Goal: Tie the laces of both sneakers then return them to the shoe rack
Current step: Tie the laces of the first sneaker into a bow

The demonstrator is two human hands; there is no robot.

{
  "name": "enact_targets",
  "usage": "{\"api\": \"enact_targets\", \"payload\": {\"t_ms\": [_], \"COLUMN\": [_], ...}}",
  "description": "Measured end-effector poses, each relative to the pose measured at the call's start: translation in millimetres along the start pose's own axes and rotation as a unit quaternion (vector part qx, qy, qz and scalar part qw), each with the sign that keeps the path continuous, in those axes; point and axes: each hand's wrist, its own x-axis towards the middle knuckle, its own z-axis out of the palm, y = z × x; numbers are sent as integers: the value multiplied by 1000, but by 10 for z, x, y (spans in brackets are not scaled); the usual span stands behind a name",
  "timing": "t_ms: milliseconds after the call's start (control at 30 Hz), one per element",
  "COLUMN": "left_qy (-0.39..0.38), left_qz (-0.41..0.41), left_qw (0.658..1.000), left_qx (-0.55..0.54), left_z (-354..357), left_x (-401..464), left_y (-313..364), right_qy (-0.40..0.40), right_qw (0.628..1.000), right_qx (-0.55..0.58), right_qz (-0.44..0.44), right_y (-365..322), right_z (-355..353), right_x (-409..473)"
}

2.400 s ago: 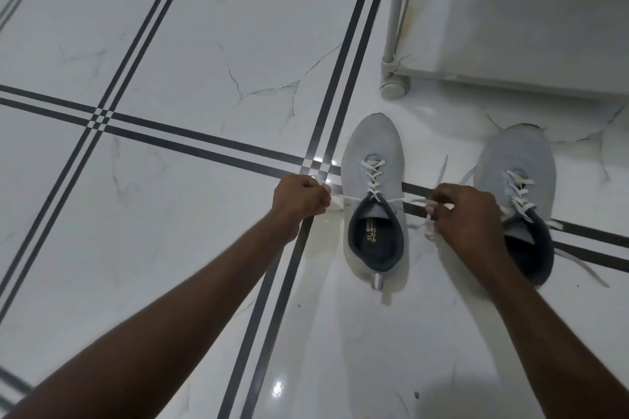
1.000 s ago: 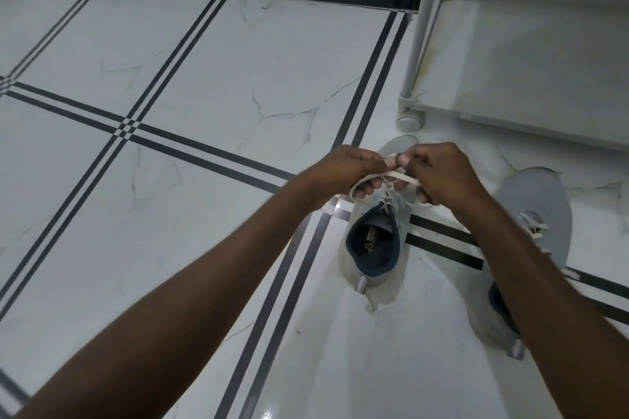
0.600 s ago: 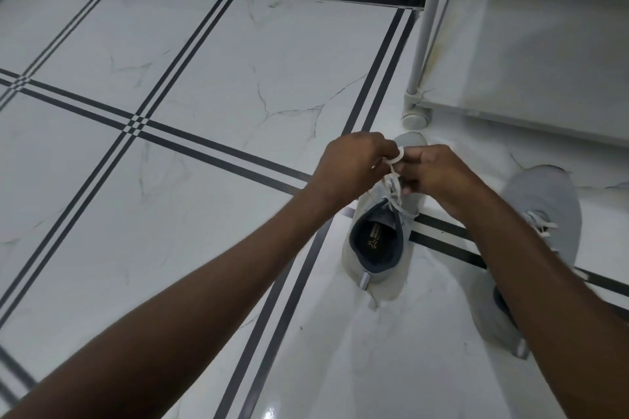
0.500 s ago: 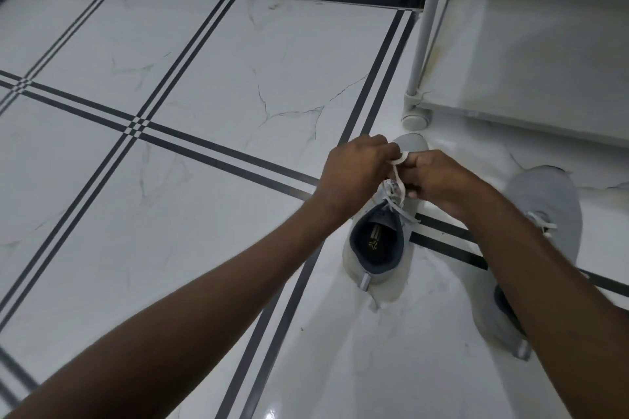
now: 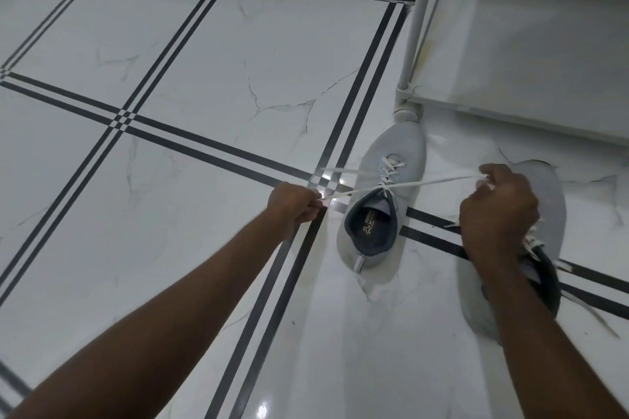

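The sneaker point(image 5: 388, 201) whose flat, woven-looking white laces point(image 5: 432, 182) run taut between the two grips has a matt, pale grey knit-cloth upper and a darker padded fabric lining. The second sneaker point(image 5: 551, 214), under the right grip, looks the same cloth. The floor point(image 5: 190, 54) is glossy, veined marble-look tile with dark inlaid stripes. The shoe rack point(image 5: 413, 31) has smooth, painted-looking tube posts and a matt shelf.

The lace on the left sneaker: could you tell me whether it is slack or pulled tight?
Pulled tight: the lace runs straight from the left hand across the sneaker to the right hand.
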Motion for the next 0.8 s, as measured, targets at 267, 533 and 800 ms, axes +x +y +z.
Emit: {"api": "enact_targets", "payload": {"t_ms": [267,533,800], "left_qy": [-27,-106,-93], "left_qz": [351,342,439], "left_qw": [880,860,784], "left_qx": [320,364,429], "left_z": [477,396,280], "left_x": [-229,-130,-168], "left_y": [211,248,53], "right_qy": [-184,-261,-242], "right_qw": [976,959,961], "right_qx": [52,73,50], "right_qz": [-99,-76,-124], "right_y": [-285,-229,-11], "right_z": [324,366,384], "right_x": [-359,-187,-252]}}
